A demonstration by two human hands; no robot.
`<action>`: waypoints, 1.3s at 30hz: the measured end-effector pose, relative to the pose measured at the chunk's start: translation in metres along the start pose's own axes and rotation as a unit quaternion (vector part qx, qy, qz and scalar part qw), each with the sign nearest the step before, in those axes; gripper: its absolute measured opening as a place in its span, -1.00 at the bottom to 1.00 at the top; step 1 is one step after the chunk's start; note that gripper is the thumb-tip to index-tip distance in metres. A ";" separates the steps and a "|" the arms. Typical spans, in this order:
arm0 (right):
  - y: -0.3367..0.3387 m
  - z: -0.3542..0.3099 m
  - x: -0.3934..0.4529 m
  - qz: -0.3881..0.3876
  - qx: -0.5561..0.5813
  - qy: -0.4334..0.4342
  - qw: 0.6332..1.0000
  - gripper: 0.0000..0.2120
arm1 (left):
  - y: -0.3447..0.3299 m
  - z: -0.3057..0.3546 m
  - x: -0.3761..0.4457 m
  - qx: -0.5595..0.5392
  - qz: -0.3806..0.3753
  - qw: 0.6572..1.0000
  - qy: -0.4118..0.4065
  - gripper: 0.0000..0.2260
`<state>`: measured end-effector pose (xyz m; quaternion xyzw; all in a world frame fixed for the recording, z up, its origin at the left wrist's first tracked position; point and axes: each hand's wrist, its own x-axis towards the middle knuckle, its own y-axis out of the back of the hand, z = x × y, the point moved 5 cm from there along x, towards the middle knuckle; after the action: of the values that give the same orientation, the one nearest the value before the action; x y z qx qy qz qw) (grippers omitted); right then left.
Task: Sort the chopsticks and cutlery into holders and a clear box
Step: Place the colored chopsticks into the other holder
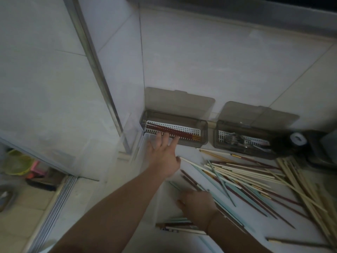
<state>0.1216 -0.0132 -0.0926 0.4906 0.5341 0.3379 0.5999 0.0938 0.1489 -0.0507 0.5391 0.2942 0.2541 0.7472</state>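
Note:
Two smoky lidded holders stand open against the wall. The left holder [204,128] has red chopsticks [173,132] lying on its white perforated tray. The right holder [218,141] contains metal cutlery [235,140]. My left hand [164,154] reaches to the left holder's front edge, fingers straight, fingertips at the red chopsticks. My right hand [197,205] rests with fingers curled on the near end of a loose pile of chopsticks [255,179] spread over the counter; whether it grips any is unclear. A clear box [144,150] sits under my left hand.
A few more chopsticks [178,227] lie by my right wrist. A dark object with a white roll [298,138] stands right of the cutlery holder. At the left the counter ends beside a metal door frame [102,79], with floor items [18,161] below.

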 end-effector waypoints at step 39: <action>0.075 0.133 0.062 0.246 0.664 -0.358 0.609 -0.90 | -0.004 -0.002 0.004 -0.027 -0.015 1.000 0.003 -0.32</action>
<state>0.2725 0.0354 -0.0477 0.9491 0.2146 -0.1769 0.1477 0.0957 0.1515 -0.0559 0.5134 0.2980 0.2521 0.7643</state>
